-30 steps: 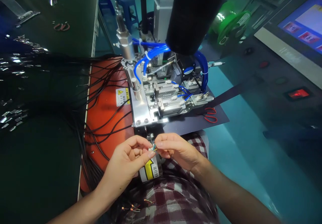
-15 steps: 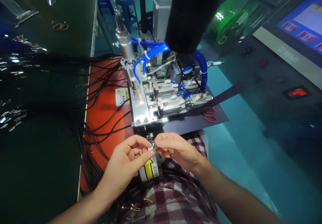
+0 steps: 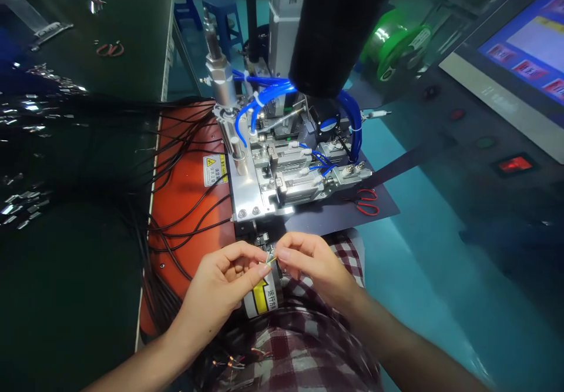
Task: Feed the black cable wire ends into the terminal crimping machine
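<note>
Thin coloured wires (image 3: 272, 260), one of them yellow, run between my two hands in front of the machine. My left hand (image 3: 233, 271) pinches them between thumb and forefinger. The fingertips of my right hand (image 3: 304, 255) are closed on the wires' other side, close to the left fingertips. Just below my hands is a white cylinder (image 3: 255, 305) with a yellow arrow label. The metal fixture (image 3: 251, 189) with blue air tubes (image 3: 273, 90) stands beyond them. The wires' ends are too small to make out.
Black cables (image 3: 176, 154) cross the orange-red surface (image 3: 189, 204) on the left. Red-handled scissors (image 3: 368, 202) lie right of the fixture. A green spool (image 3: 392, 45) and a control panel (image 3: 497, 127) are at the right. Bare wire ends (image 3: 235, 362) hang near my lap.
My right fingers have shifted slightly at the wires, and more of the yellow wire shows between the hands. My left hand holds nearly the same place.
</note>
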`<state>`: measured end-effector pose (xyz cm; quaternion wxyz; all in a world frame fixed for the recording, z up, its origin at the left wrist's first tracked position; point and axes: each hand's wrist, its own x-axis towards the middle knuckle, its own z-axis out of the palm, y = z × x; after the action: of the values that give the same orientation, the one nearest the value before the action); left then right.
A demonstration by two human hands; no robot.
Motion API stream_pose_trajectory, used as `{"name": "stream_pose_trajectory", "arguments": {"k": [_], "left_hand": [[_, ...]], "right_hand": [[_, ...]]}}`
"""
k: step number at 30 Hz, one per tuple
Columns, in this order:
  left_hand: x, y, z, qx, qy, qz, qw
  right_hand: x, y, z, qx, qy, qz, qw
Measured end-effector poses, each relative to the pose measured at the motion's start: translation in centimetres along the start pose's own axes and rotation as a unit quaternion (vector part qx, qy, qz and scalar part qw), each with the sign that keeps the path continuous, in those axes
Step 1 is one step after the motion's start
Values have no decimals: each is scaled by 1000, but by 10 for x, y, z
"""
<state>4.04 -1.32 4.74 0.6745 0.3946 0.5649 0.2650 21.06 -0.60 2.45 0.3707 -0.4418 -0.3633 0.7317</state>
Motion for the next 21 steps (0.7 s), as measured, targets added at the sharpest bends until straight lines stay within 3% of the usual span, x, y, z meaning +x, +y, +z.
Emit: {"name": "stream_pose_trajectory", "arguments": {"k": [7,11,17,19,21], "left_hand": [[0,1,0,-33,1,-8,999],[0,1,2,-20,5,-10,1000],[1,0,1,-6,2,-4,1000],[1,1,2,-8,1,-6,1000],[1,1,2,-9,-1,-7,1000]], "right_hand": [[-7,0,4,-76,37,-21,996],[-7,-6,6,-185,68,-111,974],[-5,-14,7,-328,38,-214,919],[-5,-14,4,-382,22,-274,882],[-6,-12,1,-450,19,-350,821]]}}
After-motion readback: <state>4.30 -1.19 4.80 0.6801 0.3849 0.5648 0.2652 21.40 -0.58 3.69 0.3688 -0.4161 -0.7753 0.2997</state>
